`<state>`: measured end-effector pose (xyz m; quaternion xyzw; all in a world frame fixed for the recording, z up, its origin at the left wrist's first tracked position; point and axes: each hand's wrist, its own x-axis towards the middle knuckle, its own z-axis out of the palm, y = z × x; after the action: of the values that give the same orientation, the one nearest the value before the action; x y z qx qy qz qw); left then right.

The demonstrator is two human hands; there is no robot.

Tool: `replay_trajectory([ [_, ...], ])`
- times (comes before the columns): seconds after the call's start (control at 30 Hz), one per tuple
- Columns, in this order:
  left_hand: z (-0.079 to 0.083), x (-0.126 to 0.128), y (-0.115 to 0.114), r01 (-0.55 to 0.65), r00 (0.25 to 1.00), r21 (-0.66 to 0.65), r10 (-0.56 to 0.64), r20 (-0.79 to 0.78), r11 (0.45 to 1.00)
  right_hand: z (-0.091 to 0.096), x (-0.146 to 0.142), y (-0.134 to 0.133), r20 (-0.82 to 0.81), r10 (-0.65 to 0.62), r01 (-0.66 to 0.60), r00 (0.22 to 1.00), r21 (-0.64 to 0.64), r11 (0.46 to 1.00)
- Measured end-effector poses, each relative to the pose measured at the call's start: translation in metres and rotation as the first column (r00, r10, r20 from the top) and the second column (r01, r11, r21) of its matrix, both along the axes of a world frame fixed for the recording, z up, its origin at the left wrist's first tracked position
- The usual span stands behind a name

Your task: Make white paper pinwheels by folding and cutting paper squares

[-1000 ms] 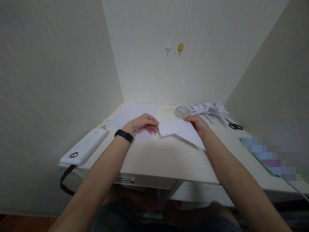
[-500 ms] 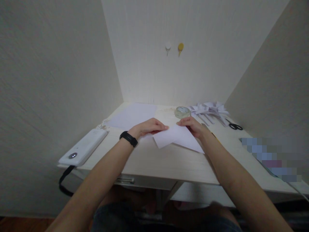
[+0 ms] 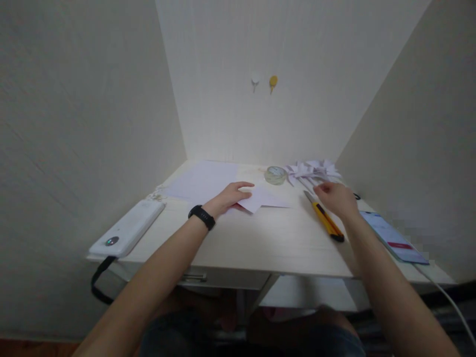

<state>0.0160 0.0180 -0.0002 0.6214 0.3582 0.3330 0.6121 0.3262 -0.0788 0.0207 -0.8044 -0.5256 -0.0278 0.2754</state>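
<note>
My left hand (image 3: 231, 195), with a black wristband, rests with fingers stretched flat on the left edge of a folded white sheet of paper (image 3: 265, 199) lying on the light wooden desk (image 3: 260, 238). My right hand (image 3: 335, 196) hovers to the right, off the paper, above the blade end of a yellow utility knife (image 3: 325, 221). Its fingers are blurred and loosely curled with nothing seen in them. Behind it lies a heap of folded white paper pieces (image 3: 313, 170).
A flat white sheet (image 3: 203, 181) lies at the back left. A roll of clear tape (image 3: 275, 175) stands behind the paper. Black scissors (image 3: 357, 196) peek past my right hand. A phone (image 3: 392, 237) with a cable lies at right, a white power bank (image 3: 128, 226) at left.
My right hand left the folded paper and moved right over the utility knife. The left hand stayed on the paper, which now lies flatter. The camera view shifted slightly right.
</note>
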Motion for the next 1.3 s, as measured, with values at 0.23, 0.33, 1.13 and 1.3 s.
replay_trajectory([
  [0.23, -0.003, 0.014, -0.033, 0.025, 0.998, -0.007, -0.025, -0.064, 1.0, -0.032, -0.016, -0.044, 0.3, -0.068, 0.155, 0.951, -0.277, 0.948],
  [0.33, -0.004, 0.004, -0.057, 0.046, 0.998, 0.025, -0.045, -0.032, 0.999, -0.037, -0.02, -0.044, 0.287, -0.08, 0.165, 0.954, -0.286, 0.944],
  [1.13, -0.027, 0.029, -0.133, -0.322, 0.886, -0.232, 0.378, 0.268, 0.918, -0.026, -0.093, -0.077, 0.246, 0.398, -0.343, 0.884, -0.237, 0.909],
  [1.3, -0.016, 0.017, -0.138, -0.114, 0.936, -0.264, 0.193, 0.296, 0.958, -0.026, -0.09, -0.077, 0.204, 0.491, -0.45, 0.847, -0.219, 0.866],
])
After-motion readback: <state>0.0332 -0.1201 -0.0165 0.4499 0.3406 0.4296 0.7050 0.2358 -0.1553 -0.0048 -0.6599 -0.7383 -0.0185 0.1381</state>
